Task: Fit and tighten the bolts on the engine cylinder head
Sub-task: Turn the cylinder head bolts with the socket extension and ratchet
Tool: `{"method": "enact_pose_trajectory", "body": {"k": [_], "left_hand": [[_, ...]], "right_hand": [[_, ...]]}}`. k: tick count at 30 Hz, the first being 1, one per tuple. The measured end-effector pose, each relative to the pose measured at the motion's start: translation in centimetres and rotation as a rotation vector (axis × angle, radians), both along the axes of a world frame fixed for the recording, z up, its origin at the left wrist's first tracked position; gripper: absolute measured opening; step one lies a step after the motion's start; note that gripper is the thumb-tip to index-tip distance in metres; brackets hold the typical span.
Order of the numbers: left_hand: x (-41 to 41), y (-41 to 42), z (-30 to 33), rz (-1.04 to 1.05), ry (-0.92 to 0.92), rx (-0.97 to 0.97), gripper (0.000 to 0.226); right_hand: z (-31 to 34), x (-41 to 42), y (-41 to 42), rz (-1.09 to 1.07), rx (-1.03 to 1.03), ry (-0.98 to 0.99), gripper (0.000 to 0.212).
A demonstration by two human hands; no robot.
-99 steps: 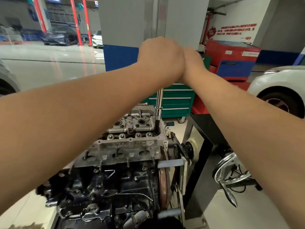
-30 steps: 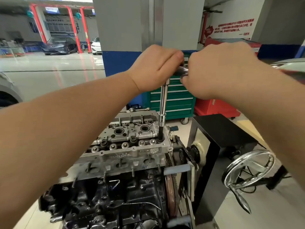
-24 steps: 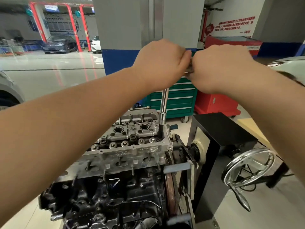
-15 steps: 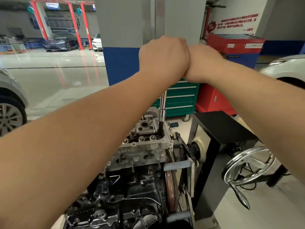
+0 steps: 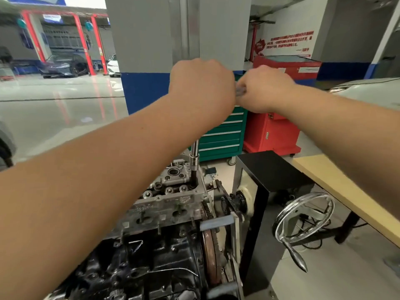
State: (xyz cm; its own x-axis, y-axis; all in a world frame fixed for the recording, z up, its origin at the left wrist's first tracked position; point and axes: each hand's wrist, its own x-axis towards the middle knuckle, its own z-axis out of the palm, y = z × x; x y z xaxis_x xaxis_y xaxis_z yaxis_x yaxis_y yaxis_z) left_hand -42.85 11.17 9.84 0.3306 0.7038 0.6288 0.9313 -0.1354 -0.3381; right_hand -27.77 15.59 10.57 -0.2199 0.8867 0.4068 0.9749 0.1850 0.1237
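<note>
Cylinder head (image 5: 173, 198) bolted atop dark engine block (image 5: 140, 271), mounted on engine stand (image 5: 255, 191), centre of view. Socket (image 5: 194, 161) on long extension bar (image 5: 195, 148) seated upright in bolt well at right rear corner of head; bolt itself hidden inside socket. Left hand (image 5: 202, 83) curled into fist over top of bar. Right hand (image 5: 263, 89) just beside, gripping crosswise handle (image 5: 240, 90), only a short blurred stub showing between the fists. Step judged: tightening this corner bolt, mid-swing. Next: steady downward pressure from left to keep socket square, another swing from right; afterwards move to remaining wells. Stand handwheel (image 5: 303, 217) lower right, green tool cabinet (image 5: 223, 135) and red cabinet (image 5: 272, 131) behind.
</note>
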Motion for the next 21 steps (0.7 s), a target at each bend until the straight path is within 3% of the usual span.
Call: {"method": "enact_pose_trajectory", "body": {"k": [4, 7, 11, 13, 15, 18, 21], "left_hand": [[1.6, 1.3, 0.4, 0.131, -0.054, -0.157, 0.027], [0.9, 3.0, -0.3, 0.072, -0.191, -0.090, 0.029], [-2.4, 4.8, -0.8, -0.318, -0.218, 0.002, 0.058], [-4.2, 5.1, -1.1, -0.589, -0.232, -0.002, 0.059], [-5.0, 5.1, -1.4, -0.707, -0.267, -0.017, 0.056], [-3.9, 3.7, -1.0, -0.585, -0.234, -0.078, 0.062], [-1.8, 2.1, -0.5, -0.216, -0.060, -0.025, 0.051]], "right_hand": [[-0.2, -2.5, 2.6, 0.001, -0.036, 0.039, 0.013], [-0.7, -1.7, 3.2, 0.017, -0.046, 0.105, 0.021], [0.2, 0.1, -0.5, -0.117, 0.026, -0.098, 0.028], [0.0, 1.0, -4.3, -0.100, 0.126, -0.177, 0.026], [-0.6, 1.5, -7.5, -0.039, 0.215, -0.235, 0.021], [-1.1, 1.4, -7.2, -0.080, 0.205, -0.245, 0.019], [-0.7, 1.2, -3.2, -0.084, 0.069, -0.097, 0.028]]}}
